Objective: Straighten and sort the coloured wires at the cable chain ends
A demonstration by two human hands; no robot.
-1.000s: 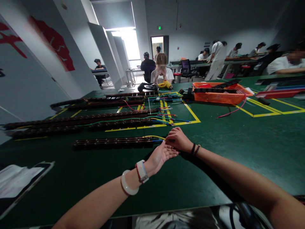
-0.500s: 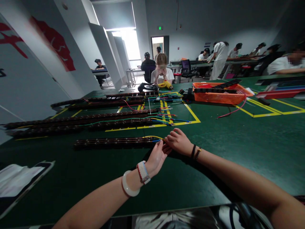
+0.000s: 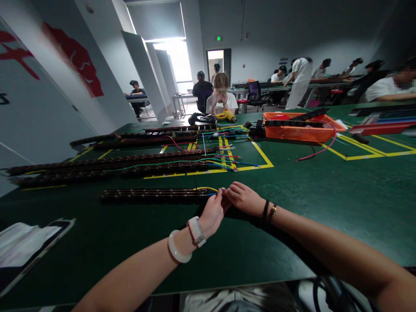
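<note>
A short length of dark cable chain [image 3: 152, 196] lies across the green table in front of me. From its right end a yellow wire [image 3: 206, 188] and a blue wire [image 3: 210, 194] run into my fingers. My left hand [image 3: 212, 214], with a watch and a pale bangle at the wrist, pinches the wires between thumb and finger. Fingertips of my right hand [image 3: 245, 199] are closed against the left ones, at the wire ends. The tips of the wires are hidden by my fingers.
Longer cable chains [image 3: 107, 165] with loose coloured wires lie beyond, over yellow tape lines [image 3: 263, 156]. An orange basket [image 3: 295, 133] holds dark chain pieces. A yellow heat gun [image 3: 226, 115] lies near a seated person. At left is a white plastic-like sheet [image 3: 29, 242].
My right hand has shifted slightly right and down, its fingertips drawn closer together. My left hand is almost where it was, its fingers now over more of the wires. The chain lies still.
</note>
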